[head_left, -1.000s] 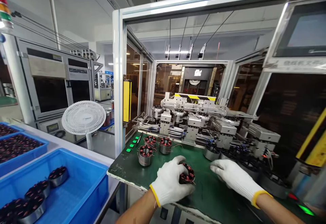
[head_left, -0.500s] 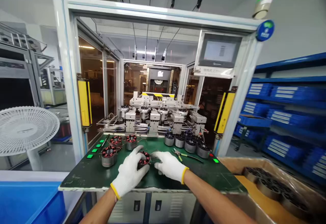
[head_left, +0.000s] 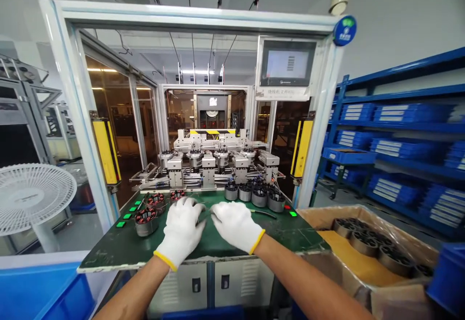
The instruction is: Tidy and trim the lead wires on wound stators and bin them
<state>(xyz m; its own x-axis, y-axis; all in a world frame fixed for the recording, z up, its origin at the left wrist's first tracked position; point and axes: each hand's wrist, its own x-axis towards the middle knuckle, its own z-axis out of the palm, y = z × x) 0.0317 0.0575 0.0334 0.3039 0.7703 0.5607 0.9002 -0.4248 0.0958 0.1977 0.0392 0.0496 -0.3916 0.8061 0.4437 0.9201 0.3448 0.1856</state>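
My left hand [head_left: 182,227], in a white knit glove with a yellow cuff, hovers over the green worktop. Its thumb and curled fingers stand apart, and no part shows between them; the fingertips are a little blurred. My right hand [head_left: 236,226], gloved alike, faces it across a small gap. Its fingers bend down and away from view, so whether they pinch anything is hidden. Left of my hands stand motor stators with red copper windings: one in front [head_left: 146,222], another behind it [head_left: 156,202], and a third [head_left: 178,195] partly covered by my left hand.
Several bare stators [head_left: 259,196] stand at the worktop's back right. Before them lies a dark pliers handle [head_left: 264,214], the rest covered. A winding machine [head_left: 218,162] spans the back. At right is a carton [head_left: 329,213] with more stators, at left a blue bin [head_left: 43,286] and a fan [head_left: 31,196].
The wound stator that was in my left hand is out of sight. My left thumb and fingers show only worktop between them. My right hand now covers the pliers' jaws. The view has swung right.
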